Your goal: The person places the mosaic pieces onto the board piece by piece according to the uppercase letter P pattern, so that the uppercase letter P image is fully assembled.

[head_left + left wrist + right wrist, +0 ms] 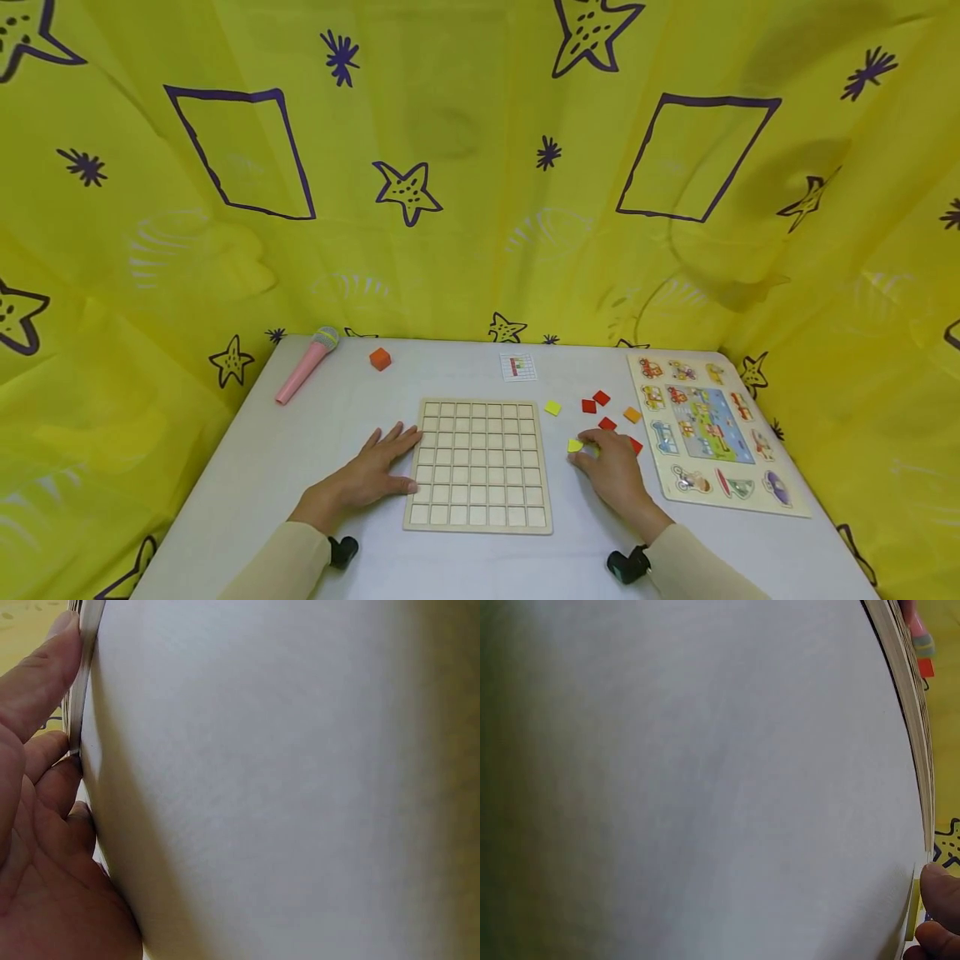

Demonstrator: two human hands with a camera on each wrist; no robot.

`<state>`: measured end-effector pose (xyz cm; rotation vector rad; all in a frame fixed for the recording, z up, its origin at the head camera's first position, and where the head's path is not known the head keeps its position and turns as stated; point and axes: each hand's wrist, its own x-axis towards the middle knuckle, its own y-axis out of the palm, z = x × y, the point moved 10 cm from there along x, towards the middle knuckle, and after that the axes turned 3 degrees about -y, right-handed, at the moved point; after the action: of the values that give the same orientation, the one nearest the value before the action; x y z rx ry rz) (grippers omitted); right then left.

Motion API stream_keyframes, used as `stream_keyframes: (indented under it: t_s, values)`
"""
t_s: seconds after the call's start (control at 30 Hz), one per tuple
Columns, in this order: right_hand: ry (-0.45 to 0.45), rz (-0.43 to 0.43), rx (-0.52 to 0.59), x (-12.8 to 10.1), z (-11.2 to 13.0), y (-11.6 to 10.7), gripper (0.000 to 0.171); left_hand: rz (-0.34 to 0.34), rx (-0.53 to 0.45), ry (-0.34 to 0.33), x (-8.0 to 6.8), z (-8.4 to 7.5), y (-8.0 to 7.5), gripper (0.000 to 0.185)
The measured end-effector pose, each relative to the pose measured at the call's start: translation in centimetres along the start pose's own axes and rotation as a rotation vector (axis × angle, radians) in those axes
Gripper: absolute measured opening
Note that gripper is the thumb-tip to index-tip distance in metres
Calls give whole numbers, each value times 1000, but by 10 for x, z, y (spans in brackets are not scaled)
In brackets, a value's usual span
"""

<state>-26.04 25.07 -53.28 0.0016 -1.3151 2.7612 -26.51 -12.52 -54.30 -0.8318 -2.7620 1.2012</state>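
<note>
A wooden grid board of square cells lies flat in the middle of the table. My left hand is at its left edge, fingers and thumb spread and touching the frame. The left wrist view shows that hand against the board's side. Right of the board, my right hand pinches a yellow tile between thumb and fingers, low over the table. In the right wrist view, the yellow tile is partly hidden by the fingertips. Another yellow tile lies near the board's upper right corner.
Red tiles and an orange tile lie beyond my right hand. A picture puzzle board is at the right. Toward the back are a small pattern card, an orange-red cube and a pink toy microphone.
</note>
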Motion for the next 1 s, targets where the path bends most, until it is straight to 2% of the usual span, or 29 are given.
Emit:
stream_keyframes:
  t_s: [0.37,0.73,1.0]
  values:
    - [-48,-18,-82,8,8,3,23,-5,-10,-18,-2,-1,-1,90]
    - [-33,7,-95,9,8,6,33,-3,3,-17,-1,-1,-1,91]
    - [-35,-2,-117,11,10,6,25,-1,-9,-21,-2,-2,-1,91]
